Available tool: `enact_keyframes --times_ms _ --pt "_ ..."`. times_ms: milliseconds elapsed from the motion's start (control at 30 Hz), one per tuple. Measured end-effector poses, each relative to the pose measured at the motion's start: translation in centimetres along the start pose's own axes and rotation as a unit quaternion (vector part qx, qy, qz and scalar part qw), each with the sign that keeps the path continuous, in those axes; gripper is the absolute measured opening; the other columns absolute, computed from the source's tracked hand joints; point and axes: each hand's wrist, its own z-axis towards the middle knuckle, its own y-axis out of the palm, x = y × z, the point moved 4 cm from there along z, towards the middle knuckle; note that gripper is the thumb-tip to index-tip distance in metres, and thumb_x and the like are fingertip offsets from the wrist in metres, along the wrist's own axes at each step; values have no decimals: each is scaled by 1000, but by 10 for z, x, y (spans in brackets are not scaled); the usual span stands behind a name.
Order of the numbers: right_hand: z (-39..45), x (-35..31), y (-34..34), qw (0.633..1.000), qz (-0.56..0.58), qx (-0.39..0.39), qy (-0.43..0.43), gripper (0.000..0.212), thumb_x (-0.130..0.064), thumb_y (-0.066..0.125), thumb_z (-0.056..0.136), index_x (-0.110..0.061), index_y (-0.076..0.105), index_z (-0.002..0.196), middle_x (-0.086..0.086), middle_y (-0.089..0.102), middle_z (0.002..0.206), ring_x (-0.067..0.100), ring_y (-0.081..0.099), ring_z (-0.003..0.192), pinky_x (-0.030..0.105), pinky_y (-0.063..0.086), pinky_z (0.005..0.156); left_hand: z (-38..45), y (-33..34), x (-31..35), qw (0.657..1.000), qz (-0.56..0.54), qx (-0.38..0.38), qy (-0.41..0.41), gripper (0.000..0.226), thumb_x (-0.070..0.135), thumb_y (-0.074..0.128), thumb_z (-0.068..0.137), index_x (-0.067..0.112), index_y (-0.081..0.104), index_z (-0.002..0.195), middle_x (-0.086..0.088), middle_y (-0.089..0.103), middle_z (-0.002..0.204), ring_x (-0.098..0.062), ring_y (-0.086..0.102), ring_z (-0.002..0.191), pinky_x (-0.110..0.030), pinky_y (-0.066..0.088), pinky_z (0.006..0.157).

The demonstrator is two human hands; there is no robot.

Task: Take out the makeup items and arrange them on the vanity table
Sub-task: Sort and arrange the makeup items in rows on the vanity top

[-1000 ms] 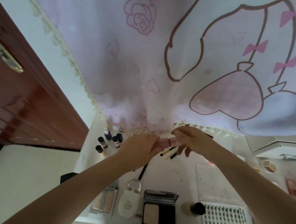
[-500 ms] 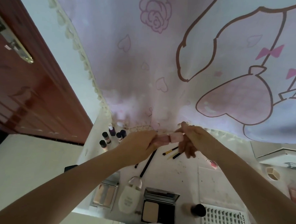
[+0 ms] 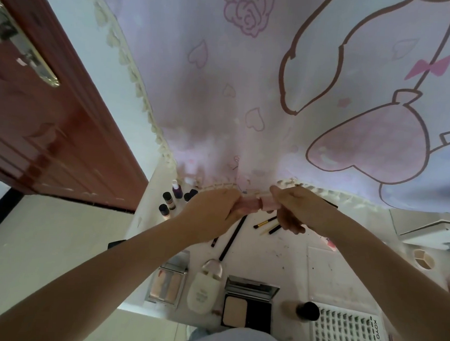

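Pink tube (image 3: 256, 203) lies crosswise between 2 grips: left hand (image 3: 211, 213) pinches its darker end, right hand (image 3: 296, 210) its paler cap, both equally near.

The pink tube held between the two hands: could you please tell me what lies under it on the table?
Under the pink tube, thin black brushes lie on the white table. The left hand and right hand hide whatever sits beneath them.

Glossy reddish wooden door (image 3: 46, 124), metal handle (image 3: 22, 45), printed cloth curtain (image 3: 249, 80).
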Motion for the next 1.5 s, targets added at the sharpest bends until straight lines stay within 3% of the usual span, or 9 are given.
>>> enact_keyframes --times_ms 100,167,267,367,633,900,1100,1267,1500 --pt "-1 1 -4 995 34 33 -85 15 -10 53 90 -21 62 85 -5 64 61 9 57 52 19 48 54 -2 0 -3 1000 -20 -5 -6 31 40 33 95 13 44 83 13 35 62 -2 36 53 -21 33 56" --pt "-3 2 -6 988 70 33 -134 37 6 56 84 -31 63 87 -13 68 76 3 63 70 19 53 68 -3 -1 -4 999 -53 -5 -10 31 36 33 96 11 46 84 12 36 61 -3 36 52 -22 35 55" --pt "-1 0 -1 987 106 10 -120 26 -12 60 83 -34 58 96 -10 67 90 11 65 81 28 56 72 -4 2 -3 998 -59 -11 -7 31 37 32 96 11 47 86 12 37 61 -3 38 53 -25 39 59" --pt "2 -1 2 998 31 26 -50 21 -31 45 92 -22 59 78 -5 64 59 11 57 48 25 47 49 -5 6 -4 999 -48 -18 -7 31 38 32 96 13 45 84 12 36 60 -3 37 51 -25 39 59" --pt "1 0 3 989 43 3 -141 33 7 57 83 -25 60 88 -3 60 78 0 59 61 15 51 62 -10 14 -12 995 -94 -15 -26 34 37 37 95 8 52 88 9 39 57 -5 36 46 -19 31 47" --pt "3 3 12 989 11 -6 -149 36 13 60 77 -22 62 84 -4 60 89 -4 61 75 12 50 64 -20 30 -15 983 -162 -71 -57 27 32 42 96 9 55 105 11 53 65 -6 50 56 -12 41 55" --pt "14 7 37 975 -126 -8 -183 30 7 64 77 -18 69 93 -5 58 89 16 61 89 28 52 80 -22 49 -29 987 -119 -90 -59 39 34 51 91 2 55 70 -6 48 59 -16 42 53 -31 37 55" --pt "31 17 44 990 -50 13 -133 46 4 59 82 -28 52 113 -11 52 103 11 56 100 22 50 87 -24 56 -58 968 -183 -41 -164 18 23 59 87 8 61 96 -2 63 84 -18 58 78 -28 49 75" --pt "42 70 20 989 -36 140 -13 22 -4 54 89 -7 62 109 0 60 99 12 55 91 6 41 70 -25 69 -111 889 -166 157 -398 28 23 52 91 9 48 67 -3 53 68 -20 55 72 -23 37 65"
